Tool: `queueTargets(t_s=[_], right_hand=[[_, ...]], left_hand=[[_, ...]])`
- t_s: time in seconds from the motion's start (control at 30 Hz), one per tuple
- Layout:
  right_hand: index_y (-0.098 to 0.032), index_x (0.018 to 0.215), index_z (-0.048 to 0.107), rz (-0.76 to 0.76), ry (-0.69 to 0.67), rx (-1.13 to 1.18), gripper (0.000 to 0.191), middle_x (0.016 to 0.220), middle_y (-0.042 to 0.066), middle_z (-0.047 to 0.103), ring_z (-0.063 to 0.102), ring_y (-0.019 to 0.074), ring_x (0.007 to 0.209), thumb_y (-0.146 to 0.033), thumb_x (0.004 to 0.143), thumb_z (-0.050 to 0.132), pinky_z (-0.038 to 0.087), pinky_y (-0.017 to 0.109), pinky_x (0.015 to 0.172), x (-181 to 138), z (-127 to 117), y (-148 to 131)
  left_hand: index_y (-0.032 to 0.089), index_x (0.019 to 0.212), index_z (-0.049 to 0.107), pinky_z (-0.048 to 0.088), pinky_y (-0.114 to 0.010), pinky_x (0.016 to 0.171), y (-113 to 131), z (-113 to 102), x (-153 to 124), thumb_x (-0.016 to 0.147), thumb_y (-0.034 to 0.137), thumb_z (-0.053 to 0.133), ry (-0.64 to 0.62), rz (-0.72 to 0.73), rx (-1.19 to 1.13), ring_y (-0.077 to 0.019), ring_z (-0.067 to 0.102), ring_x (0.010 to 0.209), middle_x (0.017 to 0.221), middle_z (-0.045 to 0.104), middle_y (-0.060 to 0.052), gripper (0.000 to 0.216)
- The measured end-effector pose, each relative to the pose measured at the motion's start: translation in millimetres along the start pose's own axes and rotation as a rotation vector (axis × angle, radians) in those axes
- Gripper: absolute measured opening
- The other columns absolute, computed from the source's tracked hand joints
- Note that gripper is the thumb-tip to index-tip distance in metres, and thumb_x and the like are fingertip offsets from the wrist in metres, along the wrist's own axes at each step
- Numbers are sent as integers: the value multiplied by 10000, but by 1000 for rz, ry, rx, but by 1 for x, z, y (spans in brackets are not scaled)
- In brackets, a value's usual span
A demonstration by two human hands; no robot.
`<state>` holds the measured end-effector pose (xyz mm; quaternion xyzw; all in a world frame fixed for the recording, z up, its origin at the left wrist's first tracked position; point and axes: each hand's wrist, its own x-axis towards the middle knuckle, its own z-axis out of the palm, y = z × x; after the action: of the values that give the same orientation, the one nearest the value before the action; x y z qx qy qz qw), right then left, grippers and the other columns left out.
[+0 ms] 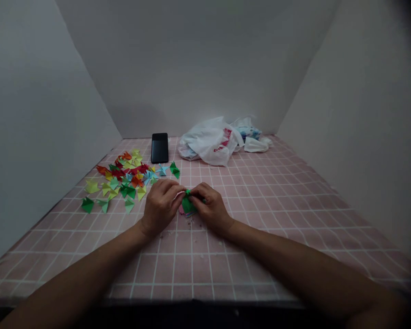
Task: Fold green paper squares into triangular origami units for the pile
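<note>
My left hand [161, 204] and my right hand [210, 206] meet at the middle of the pink checked table [260, 219]. Both pinch a small green folded paper piece [187, 203] between their fingertips, just above the tabletop. A bit of pink and blue paper shows under the green piece. To the left lies a scatter of several folded paper triangles [123, 178] in red, yellow, green and light blue.
A black phone [160, 147] lies flat at the back of the table. Beside it, at the back right, sits a crumpled white plastic bag [212, 142] with more wrapping [255, 139]. Grey walls close in on the left, back and right.
</note>
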<state>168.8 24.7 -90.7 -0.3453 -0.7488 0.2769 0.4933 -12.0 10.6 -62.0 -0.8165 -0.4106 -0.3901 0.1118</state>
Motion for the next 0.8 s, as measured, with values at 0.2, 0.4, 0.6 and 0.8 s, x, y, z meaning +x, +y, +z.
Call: queueTargets(t_s=[0.2, 0.4, 0.6, 0.8], right_hand=[[-197, 823, 628, -13, 10, 7, 156, 822, 14, 589, 574, 163, 799, -60, 877, 579, 451, 296, 735, 0, 1, 1], [-205, 820, 619, -15, 9, -12, 151, 818, 18, 589, 575, 172, 801, -75, 881, 571, 451, 304, 736, 0, 0, 1], [-205, 822, 618, -19, 14, -12, 146, 820, 18, 590, 574, 171, 805, -82, 883, 567, 453, 305, 744, 0, 0, -1], [-206, 808, 613, -22, 20, -6, 148, 815, 19, 592, 573, 170, 792, -88, 877, 557, 461, 303, 739, 0, 1, -1]], left_hand=[[184, 930, 675, 487, -354, 810, 0, -1, 2, 958, 195, 610, 57, 106, 95, -222, 609, 864, 881, 682, -63, 72], [163, 894, 659, 485, -358, 774, 2, -1, 3, 926, 152, 645, 73, 119, 80, -223, 607, 829, 853, 669, -66, 36], [177, 881, 652, 490, -351, 772, 2, 0, 2, 933, 154, 630, 81, 128, 68, -215, 605, 827, 848, 674, -59, 60], [184, 887, 660, 494, -352, 776, -2, 2, 0, 936, 155, 619, 58, 131, 47, -218, 601, 837, 859, 679, -62, 70]])
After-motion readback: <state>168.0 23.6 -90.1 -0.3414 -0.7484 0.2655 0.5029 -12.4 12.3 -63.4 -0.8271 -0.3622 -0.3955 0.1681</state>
